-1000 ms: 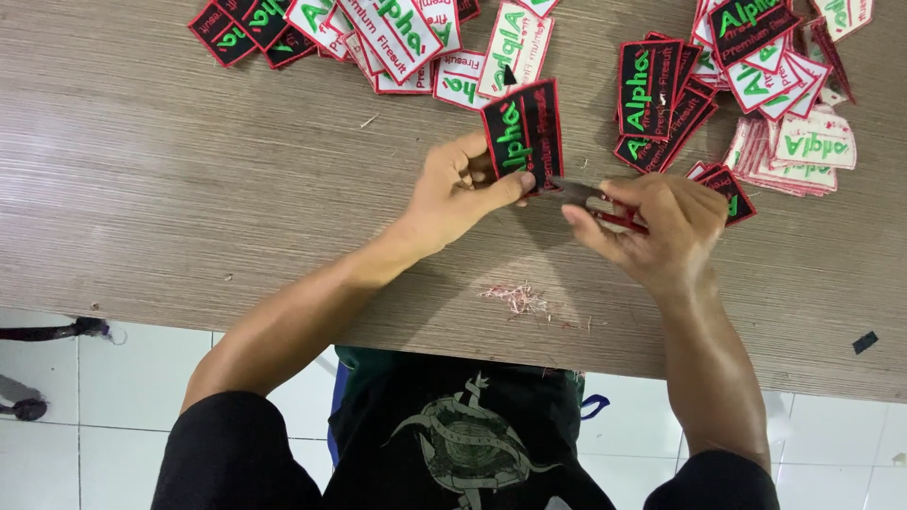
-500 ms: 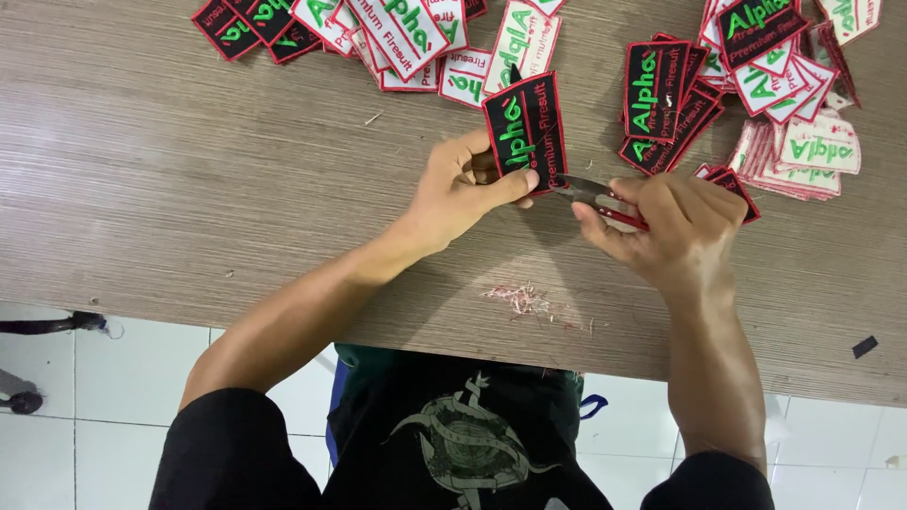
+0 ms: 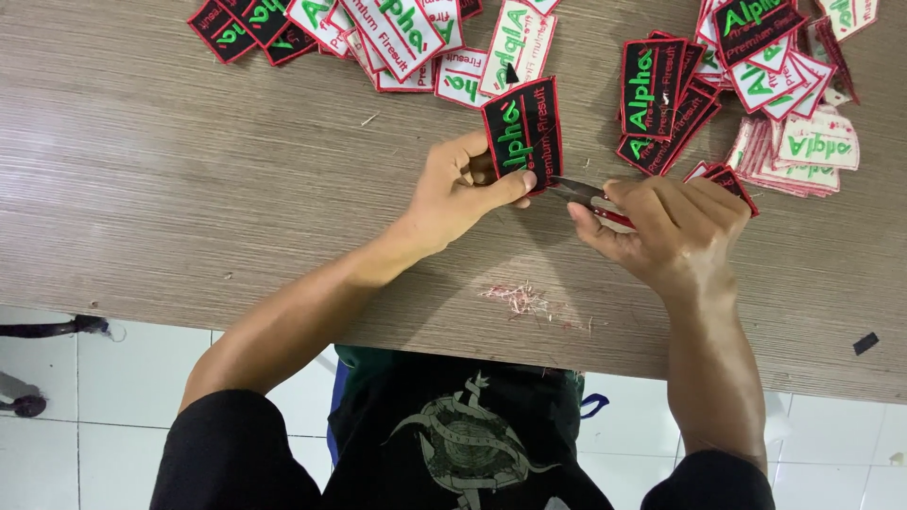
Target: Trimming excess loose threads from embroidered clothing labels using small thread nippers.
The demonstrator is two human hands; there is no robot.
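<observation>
My left hand [image 3: 463, 189] pinches a black embroidered patch [image 3: 524, 132] with a red border and green lettering, held upright just above the wooden table [image 3: 189, 189]. My right hand [image 3: 675, 227] grips small red-handled thread snips [image 3: 590, 196], whose metal blades touch the patch's lower right edge. Both hands are close together near the table's middle.
A heap of black and white patches [image 3: 378, 33] lies at the back. More stacks of patches [image 3: 756, 85] sit at the back right. A small pile of red thread trimmings [image 3: 515, 297] lies near the front edge. A black scrap [image 3: 865, 343] rests at the right.
Both hands have held nearly still; the patch has tilted slightly and the snips stay at its lower edge.
</observation>
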